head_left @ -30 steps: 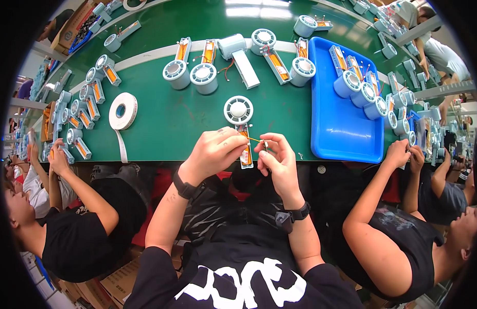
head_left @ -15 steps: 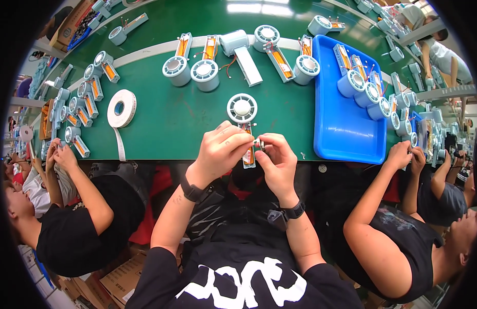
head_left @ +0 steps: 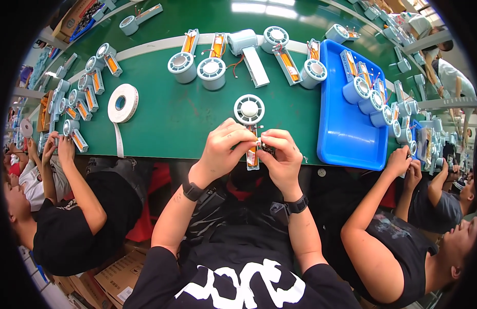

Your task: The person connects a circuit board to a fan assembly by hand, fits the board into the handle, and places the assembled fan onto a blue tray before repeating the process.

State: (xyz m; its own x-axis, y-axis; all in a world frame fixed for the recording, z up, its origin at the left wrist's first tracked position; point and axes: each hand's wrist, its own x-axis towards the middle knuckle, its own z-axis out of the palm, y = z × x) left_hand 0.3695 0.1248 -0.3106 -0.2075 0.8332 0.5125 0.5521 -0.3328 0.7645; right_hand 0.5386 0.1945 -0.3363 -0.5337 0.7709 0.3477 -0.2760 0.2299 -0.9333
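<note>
At the table's near edge, my two hands meet over a handheld fan (head_left: 249,109) with a round pale-blue head and an open handle holding an orange battery. My left hand (head_left: 225,148) is closed in a pinch on a small white plug (head_left: 258,141). A small dark circuit board (head_left: 268,149) is gripped between the thumb and fingers of my right hand (head_left: 282,157). The plug and board touch or nearly touch; my fingertips hide the exact contact. The fan's handle lies below my fingers, partly covered by them.
Several similar fans stand ahead, including one white-backed fan (head_left: 254,64). A blue tray (head_left: 351,141) holding several fans is at right. A roll of white tape (head_left: 123,103) lies at left, its loose end reaching the edge. Co-workers sit close on both sides.
The board in my right hand has turned, and more of its dark face shows. My hands stay together over the handle. The whole view has shifted slightly.
</note>
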